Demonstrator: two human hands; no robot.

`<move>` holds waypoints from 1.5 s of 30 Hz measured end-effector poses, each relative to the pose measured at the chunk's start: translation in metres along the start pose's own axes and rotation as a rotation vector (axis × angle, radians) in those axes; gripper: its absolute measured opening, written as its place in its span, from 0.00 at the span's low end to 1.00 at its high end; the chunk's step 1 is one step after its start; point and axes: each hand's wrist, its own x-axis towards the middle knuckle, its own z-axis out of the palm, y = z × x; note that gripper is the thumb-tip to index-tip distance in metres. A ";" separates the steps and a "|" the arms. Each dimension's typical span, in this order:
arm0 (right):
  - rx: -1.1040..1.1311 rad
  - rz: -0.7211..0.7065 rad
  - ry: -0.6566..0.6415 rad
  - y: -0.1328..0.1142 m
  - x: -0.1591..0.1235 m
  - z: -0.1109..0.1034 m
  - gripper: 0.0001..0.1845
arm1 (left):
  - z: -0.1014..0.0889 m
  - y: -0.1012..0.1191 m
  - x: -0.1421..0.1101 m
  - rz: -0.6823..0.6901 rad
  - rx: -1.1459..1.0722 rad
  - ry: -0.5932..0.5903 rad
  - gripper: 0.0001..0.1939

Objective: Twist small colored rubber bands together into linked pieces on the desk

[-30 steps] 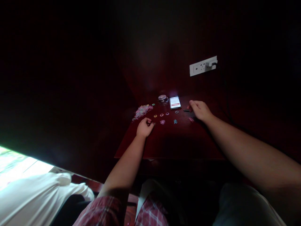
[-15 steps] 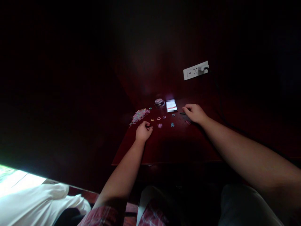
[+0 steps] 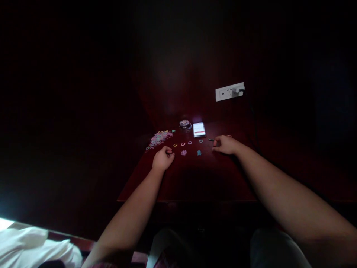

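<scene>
Okay, the right hand [image 3: 224,145] just moved nearer and now covers the spot where the small pink elastic-band cluster lay, so that pile's probably getting attention. Can't tell if its fingers grip anything. The left hand [image 3: 163,159] is half curled near the yellow rubbery ring [image 3: 175,145], grip unclear too. Teal elastic-band cluster [image 3: 199,153] sits between them.

No txt, brand or no. can be read in view. Phone [image 3: 199,129] scrn is lit but pixelated; a reddish strip is seen in its lower half, chars can't be resolved. Socket [image 3: 222,94] & jar [image 3: 184,123]: any markings too small/dark to be made out.
</scene>
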 end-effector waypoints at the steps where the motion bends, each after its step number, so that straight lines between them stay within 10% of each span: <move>1: -0.003 -0.006 -0.005 0.000 0.000 0.000 0.09 | 0.000 0.000 0.000 0.003 -0.007 -0.002 0.08; 23: 0.191 0.038 -0.036 0.009 0.004 -0.002 0.13 | 0.012 -0.030 0.022 -0.126 -0.454 0.045 0.13; 33: 0.396 0.086 -0.111 0.014 0.004 -0.003 0.15 | 0.004 -0.012 0.006 0.180 -0.103 -0.159 0.20; 45: 0.493 0.118 -0.153 0.016 0.001 -0.003 0.23 | 0.005 -0.009 0.008 0.212 -0.032 -0.174 0.19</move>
